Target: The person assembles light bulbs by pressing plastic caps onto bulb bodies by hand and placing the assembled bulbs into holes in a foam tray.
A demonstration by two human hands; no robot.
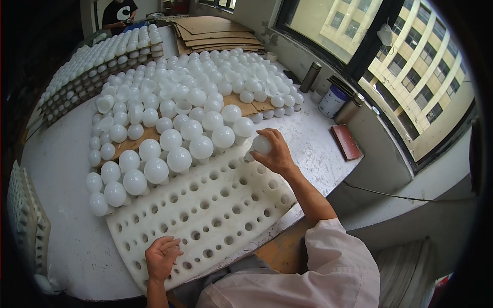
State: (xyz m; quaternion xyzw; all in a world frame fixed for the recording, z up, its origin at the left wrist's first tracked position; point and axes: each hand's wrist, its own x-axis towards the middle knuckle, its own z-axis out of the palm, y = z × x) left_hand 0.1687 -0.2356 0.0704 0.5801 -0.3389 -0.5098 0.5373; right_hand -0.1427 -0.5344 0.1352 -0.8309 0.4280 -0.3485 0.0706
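My right hand [277, 154] is closed around a white globe light bulb [262, 145], its narrow neck tilted down to the left. The bulb is just above the far right corner of a white foam tray [185, 215] with rows of round holes. Two rows of white bulbs [179, 159] stand along the tray's far edge, globes up. Over the tray's near left part hangs my left hand [163, 256], fingers loosely bent and apart, with nothing visible in it.
Behind the tray many loose white globes [179, 92] lie on cardboard. Stacked trays of bulbs [97, 64] stand far left, cardboard sheets [218, 32] at the back. To the right are thermos flasks [310, 77], a blue-and-white tub [333, 101] and a dark red box [346, 142]. A person [119, 14] is beyond.
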